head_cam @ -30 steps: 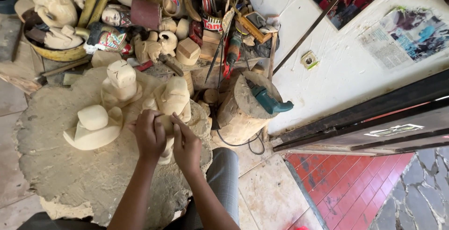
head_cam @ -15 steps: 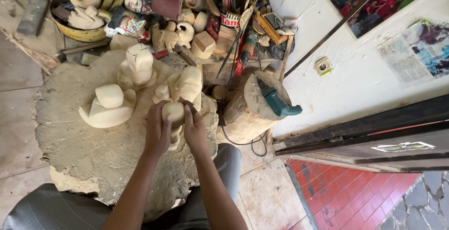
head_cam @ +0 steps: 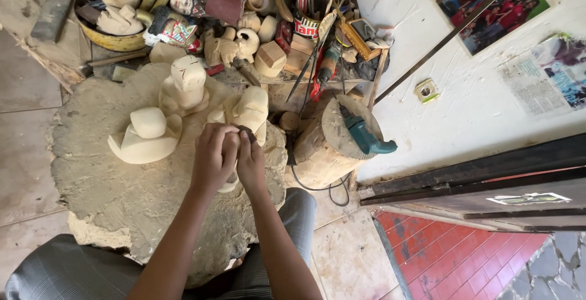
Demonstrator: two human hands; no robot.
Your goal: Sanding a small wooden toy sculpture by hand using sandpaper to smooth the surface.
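Both hands meet over the near right part of a rough round stone slab that serves as the worktop (head_cam: 116,184). The left hand (head_cam: 212,156) has its fingers curled shut around a small pale wooden carving (head_cam: 231,184), of which only the lower edge shows beneath the palm. The right hand (head_cam: 250,161) presses against the same piece, its fingers pinched closed on a small dark scrap (head_cam: 246,132) at the top of the carving; what that scrap is cannot be told.

Three other unfinished pale wooden figures stand on the slab: a hat-shaped one (head_cam: 146,138) to the left, a blocky upright figure (head_cam: 185,86) farther back, and a third figure (head_cam: 247,109) just beyond the hands. Right of the slab stands one log stump (head_cam: 323,150) with one teal power tool (head_cam: 365,138) lying on its top, a black cable (head_cam: 317,185) trailing to the floor.

At the far side lies a crowded heap of carvings, wood blocks and hand tools, too many to count. In it are one yellow bowl (head_cam: 113,40) holding carved pieces, one painted doll figure (head_cam: 177,22) and one can (head_cam: 308,25) stuffed with tools.

The floor is pale tile, turning to red tile (head_cam: 464,263) at the near right. A white wall (head_cam: 452,117) on the right carries two photo prints (head_cam: 488,7) and one newspaper sheet (head_cam: 552,74), with dark framed panes (head_cam: 488,178) leaning against it.
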